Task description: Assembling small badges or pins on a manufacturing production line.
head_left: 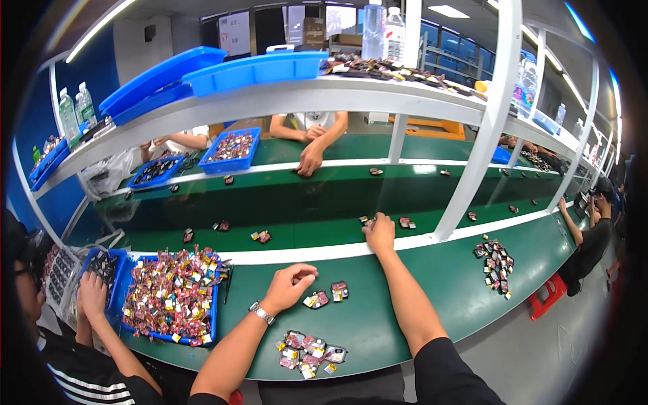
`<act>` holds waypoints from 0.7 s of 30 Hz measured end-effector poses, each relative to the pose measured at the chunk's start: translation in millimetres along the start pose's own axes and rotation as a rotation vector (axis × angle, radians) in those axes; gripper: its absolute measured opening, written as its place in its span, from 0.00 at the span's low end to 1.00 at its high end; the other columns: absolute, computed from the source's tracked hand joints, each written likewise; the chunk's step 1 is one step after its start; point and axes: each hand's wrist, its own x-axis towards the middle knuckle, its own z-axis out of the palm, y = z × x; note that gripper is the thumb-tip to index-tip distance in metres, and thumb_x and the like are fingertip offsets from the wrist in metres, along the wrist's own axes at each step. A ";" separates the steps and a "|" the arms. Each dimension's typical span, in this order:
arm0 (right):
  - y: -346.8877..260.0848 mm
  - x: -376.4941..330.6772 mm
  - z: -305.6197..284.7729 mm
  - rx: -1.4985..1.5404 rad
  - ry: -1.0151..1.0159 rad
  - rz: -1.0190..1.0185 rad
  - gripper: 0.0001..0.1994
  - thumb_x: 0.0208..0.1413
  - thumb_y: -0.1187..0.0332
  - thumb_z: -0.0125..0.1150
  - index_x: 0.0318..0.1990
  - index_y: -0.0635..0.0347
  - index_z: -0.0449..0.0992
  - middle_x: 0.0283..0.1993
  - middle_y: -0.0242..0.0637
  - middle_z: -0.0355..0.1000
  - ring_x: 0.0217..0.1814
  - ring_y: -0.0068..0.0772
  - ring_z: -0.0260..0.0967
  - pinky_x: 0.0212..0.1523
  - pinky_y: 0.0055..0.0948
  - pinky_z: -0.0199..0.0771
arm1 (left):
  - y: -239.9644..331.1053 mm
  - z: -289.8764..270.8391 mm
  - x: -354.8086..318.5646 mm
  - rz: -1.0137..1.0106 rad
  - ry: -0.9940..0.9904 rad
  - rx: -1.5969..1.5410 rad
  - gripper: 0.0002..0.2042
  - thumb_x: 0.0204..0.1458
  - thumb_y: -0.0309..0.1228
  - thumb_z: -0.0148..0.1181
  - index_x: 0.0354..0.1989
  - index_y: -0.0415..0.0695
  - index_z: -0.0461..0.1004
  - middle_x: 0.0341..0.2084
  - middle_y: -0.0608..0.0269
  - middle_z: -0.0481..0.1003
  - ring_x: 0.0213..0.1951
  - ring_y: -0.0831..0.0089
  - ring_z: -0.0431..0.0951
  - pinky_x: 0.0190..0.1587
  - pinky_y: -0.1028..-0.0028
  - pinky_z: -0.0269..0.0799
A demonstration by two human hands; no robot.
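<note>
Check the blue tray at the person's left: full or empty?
Full. The blue tray is heaped with small, colourful flat parts that cover its floor and reach its rim. The left hand rests on the green table beside it.

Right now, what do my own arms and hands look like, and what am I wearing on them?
Both forearms are bare, with no gloves on the left hand or the right hand. A silver metal-link wristwatch sits on the left wrist. Short black sleeves cover the upper arms near the lower edge. No rings or markings show.

A silver metal wristwatch (260,312) on the left wrist; black short sleeves (445,368).
</note>
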 end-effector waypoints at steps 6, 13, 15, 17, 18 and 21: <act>-18.4 -40.0 -9.5 0.479 -0.204 -0.225 0.34 0.41 0.72 0.72 0.59 0.60 0.66 0.48 0.39 0.76 0.52 0.36 0.70 0.51 0.33 0.70 | -12.1 -7.6 2.0 -0.079 0.117 -0.199 0.12 0.60 0.27 0.52 0.49 0.36 0.72 0.41 0.58 0.78 0.33 0.79 0.75 0.34 0.78 0.72; -73.8 -96.6 -71.9 0.536 -0.646 -0.688 0.40 0.41 0.75 0.69 0.65 0.57 0.60 0.56 0.31 0.73 0.62 0.41 0.59 0.65 0.37 0.58 | 3.4 -11.0 8.8 -0.238 -0.224 -0.483 0.18 0.63 0.32 0.51 0.57 0.35 0.67 0.39 0.58 0.76 0.34 0.76 0.78 0.37 0.77 0.76; -80.3 -95.5 -76.8 0.511 -0.678 -0.722 0.39 0.41 0.76 0.68 0.65 0.56 0.61 0.55 0.31 0.73 0.61 0.41 0.60 0.64 0.38 0.59 | 9.3 -10.8 6.5 -0.237 -0.309 -0.562 0.18 0.62 0.31 0.52 0.57 0.35 0.67 0.39 0.59 0.76 0.35 0.76 0.78 0.38 0.77 0.77; -78.5 -96.8 -72.5 0.524 -0.673 -0.706 0.35 0.41 0.77 0.67 0.62 0.55 0.65 0.54 0.34 0.72 0.60 0.42 0.61 0.63 0.38 0.62 | 4.3 -7.0 4.1 -0.263 -0.253 -0.564 0.18 0.61 0.29 0.52 0.58 0.35 0.66 0.40 0.58 0.76 0.36 0.76 0.79 0.39 0.77 0.77; -77.2 -98.3 -71.0 0.528 -0.624 -0.736 0.32 0.42 0.77 0.67 0.60 0.55 0.67 0.54 0.36 0.72 0.60 0.42 0.61 0.62 0.38 0.63 | 1.9 -5.6 4.3 -0.258 -0.256 -0.561 0.18 0.61 0.29 0.52 0.58 0.35 0.66 0.40 0.58 0.76 0.36 0.76 0.79 0.39 0.77 0.77; -78.3 -105.0 -67.9 0.511 -0.476 -0.810 0.22 0.44 0.75 0.66 0.51 0.57 0.74 0.55 0.39 0.68 0.60 0.45 0.62 0.59 0.39 0.66 | 1.2 -1.6 3.3 -0.289 -0.159 -0.598 0.18 0.61 0.27 0.52 0.59 0.36 0.65 0.42 0.58 0.76 0.39 0.74 0.79 0.42 0.76 0.78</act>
